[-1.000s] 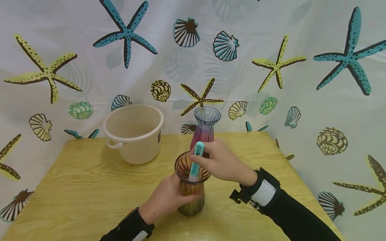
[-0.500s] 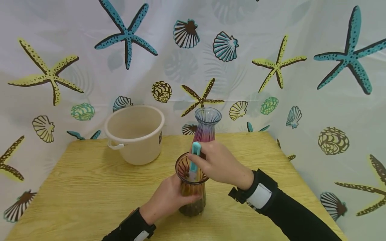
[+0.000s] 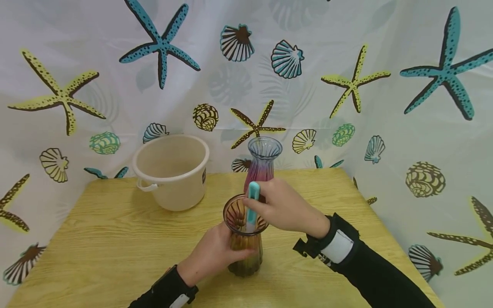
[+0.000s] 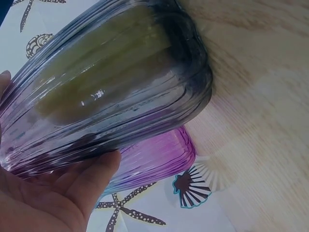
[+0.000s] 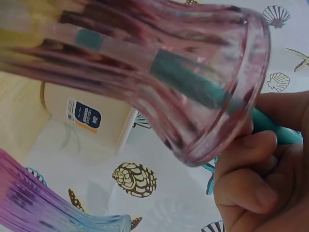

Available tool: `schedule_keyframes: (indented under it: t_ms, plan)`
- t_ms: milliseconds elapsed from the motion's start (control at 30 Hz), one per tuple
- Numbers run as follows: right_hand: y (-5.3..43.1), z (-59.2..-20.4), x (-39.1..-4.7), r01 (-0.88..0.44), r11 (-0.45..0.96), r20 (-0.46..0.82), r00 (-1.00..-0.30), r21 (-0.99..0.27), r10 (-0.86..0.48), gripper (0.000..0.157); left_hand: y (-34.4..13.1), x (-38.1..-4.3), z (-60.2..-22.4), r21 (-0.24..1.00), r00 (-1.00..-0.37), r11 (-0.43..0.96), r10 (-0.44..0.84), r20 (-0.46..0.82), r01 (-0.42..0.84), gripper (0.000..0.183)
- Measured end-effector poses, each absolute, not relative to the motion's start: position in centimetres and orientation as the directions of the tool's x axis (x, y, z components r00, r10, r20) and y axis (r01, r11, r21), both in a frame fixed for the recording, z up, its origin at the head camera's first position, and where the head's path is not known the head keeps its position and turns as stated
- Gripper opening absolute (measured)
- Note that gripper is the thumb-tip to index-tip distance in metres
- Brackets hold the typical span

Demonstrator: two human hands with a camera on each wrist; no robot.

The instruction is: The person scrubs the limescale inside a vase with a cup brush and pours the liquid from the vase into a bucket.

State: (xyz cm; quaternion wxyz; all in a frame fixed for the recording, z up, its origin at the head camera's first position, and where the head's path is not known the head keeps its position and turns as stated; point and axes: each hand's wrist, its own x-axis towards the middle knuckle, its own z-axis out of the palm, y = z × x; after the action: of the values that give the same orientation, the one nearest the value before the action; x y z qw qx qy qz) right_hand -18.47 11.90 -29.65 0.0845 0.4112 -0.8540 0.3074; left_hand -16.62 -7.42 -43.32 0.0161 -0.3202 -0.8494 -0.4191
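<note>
An amber-brown ribbed glass vase [image 3: 245, 263] stands upright near the middle of the table. The left hand [image 3: 215, 250] holds it around its body from the left. A bottle brush with a teal handle [image 3: 253, 192] reaches down through the vase's mouth. Its handle is gripped by the right hand [image 3: 285, 207] just above the rim. Through the glass in the left wrist view, a yellowish brush head, probably sponge [image 4: 111, 63], shows near the vase's bottom. In the right wrist view, curled fingers [image 5: 251, 188] hold the handle beside the rim.
A pink-to-blue glass vase [image 3: 259, 171] stands right behind the amber one, partly hidden by the right hand. A cream bucket [image 3: 179, 190] sits at the back left of the wooden table [image 3: 127, 239]. A sea-patterned curtain [image 3: 308, 94] closes off the back and sides.
The brush handle tipped slightly left with the right hand, then came back right to nearly where it was. The left hand and the amber vase stayed in place.
</note>
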Motion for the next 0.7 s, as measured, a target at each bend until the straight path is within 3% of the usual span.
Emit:
schedule_keyframes:
  t_ms: [267, 700]
  plan:
    - [11.5, -30.2, -18.0, -0.759, 0.386, 0.431, -0.628, -0.524, -0.648, 0.023, -7.4, -16.5, -43.4, 0.704, -0.806, 0.457, 0.517, 0.288, 0.544, 0.079]
    - [11.2, -31.0, -18.2, -0.81, 0.412, 0.517, -0.585, -0.418, -0.625, 0.017, -7.4, -16.4, -43.5, 0.707, -0.815, 0.467, 0.509, 0.276, 0.531, 0.084]
